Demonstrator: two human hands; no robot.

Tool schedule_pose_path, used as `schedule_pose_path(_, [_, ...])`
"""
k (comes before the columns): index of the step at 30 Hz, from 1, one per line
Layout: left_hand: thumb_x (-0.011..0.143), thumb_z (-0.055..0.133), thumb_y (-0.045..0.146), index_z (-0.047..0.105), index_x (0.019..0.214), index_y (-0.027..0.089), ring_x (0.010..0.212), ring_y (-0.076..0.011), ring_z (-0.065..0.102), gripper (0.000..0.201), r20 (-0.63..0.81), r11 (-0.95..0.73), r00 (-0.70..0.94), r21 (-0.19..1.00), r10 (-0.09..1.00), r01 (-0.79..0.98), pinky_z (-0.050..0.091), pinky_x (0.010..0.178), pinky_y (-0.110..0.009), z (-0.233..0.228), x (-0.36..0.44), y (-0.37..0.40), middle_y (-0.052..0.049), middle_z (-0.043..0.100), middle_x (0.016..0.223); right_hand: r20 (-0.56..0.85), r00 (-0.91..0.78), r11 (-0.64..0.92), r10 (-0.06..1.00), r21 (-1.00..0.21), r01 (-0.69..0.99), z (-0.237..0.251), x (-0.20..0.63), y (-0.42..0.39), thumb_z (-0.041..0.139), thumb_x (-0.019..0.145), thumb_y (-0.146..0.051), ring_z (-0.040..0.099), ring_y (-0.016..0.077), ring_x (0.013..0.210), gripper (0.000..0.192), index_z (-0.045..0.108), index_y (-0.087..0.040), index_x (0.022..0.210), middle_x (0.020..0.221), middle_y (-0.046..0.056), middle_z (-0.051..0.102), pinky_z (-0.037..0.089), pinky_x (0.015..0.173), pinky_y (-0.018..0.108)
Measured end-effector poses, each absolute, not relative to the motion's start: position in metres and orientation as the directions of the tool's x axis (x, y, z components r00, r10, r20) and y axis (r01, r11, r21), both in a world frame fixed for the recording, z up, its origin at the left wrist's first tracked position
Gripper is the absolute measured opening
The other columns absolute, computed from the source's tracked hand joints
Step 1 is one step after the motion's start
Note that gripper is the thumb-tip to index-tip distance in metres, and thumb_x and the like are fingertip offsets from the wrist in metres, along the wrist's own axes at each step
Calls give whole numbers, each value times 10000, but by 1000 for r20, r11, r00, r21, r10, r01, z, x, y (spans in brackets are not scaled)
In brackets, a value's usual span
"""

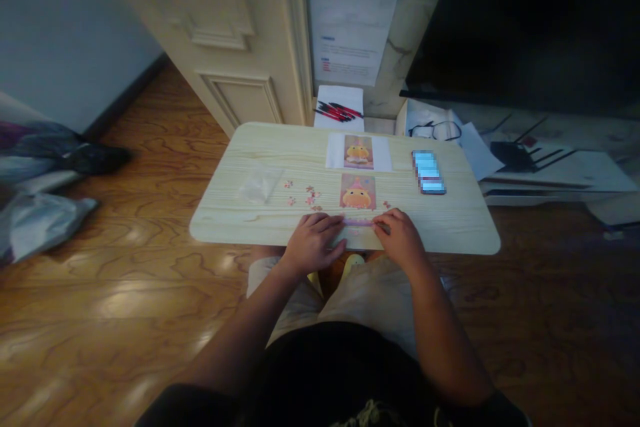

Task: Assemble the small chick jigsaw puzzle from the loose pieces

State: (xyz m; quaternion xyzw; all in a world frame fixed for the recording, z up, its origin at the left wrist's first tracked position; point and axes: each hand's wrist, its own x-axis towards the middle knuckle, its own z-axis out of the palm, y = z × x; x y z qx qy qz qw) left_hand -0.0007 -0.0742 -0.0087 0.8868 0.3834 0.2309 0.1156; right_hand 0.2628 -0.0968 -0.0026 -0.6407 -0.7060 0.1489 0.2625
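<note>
A narrow purple strip of joined jigsaw pieces lies near the table's front edge, between my two hands. The stretched fingers of my left hand rest at its left end, thumb apart. At the right end, my right hand pinches the strip between thumb and fingers. Just beyond lies a larger jigsaw section showing an orange cartoon animal, separated from the strip by a small gap. Several loose jigsaw pieces are scattered to its left, and a small pinkish piece sits near my right fingers.
A matching picture on white paper lies at the table's back. To the left is a clear plastic bag; to the right, a phone. Behind the table are red and black pens and glasses.
</note>
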Motion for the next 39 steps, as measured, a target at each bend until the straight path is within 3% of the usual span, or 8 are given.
schedule_pose_path(25, [954,642,400,718,1272,238,1188,-288,623,364,370,-698,592,363,716,617,487,976,-482,-7,-1,-78,-55,694,1392,175,-52,144,983,-571,808,0,263,-97,666,931,-215,671,254,1033,121,780,-218,973,1008,85,709,521,991,398])
schedule_pose_path(28, [964,630,373,723,1234,251,1143,-264,645,311,379,-699,588,364,715,615,486,941,-460,-7,-2,-78,-51,715,1342,208,-73,181,975,-570,801,3,256,-96,667,939,-221,654,263,1118,120,779,-227,982,1008,77,715,465,1101,424])
schedule_pose_path(31, [959,640,341,734,1178,251,1088,-248,662,255,407,-689,558,368,723,624,485,904,-443,-8,-7,-77,-55,750,1238,216,-141,240,966,-555,797,10,241,-88,683,933,-209,662,239,1035,116,778,-231,997,1000,57,720,388,1183,445])
schedule_pose_path(36, [954,653,312,755,1038,252,993,-228,674,145,436,-658,501,385,747,647,478,857,-421,-10,-21,-75,-46,773,1090,196,-221,292,955,-504,813,20,198,-49,617,981,-207,611,250,1168,187,774,-214,1080,1154,95,713,442,1097,382])
schedule_pose_path(39, [955,656,304,756,992,251,984,-219,674,119,437,-656,496,396,750,642,480,862,-414,-8,-30,-77,-35,775,1065,109,-267,287,957,-458,841,21,171,-18,597,1000,-224,625,242,1117,223,773,-220,1138,1145,96,711,443,1083,376])
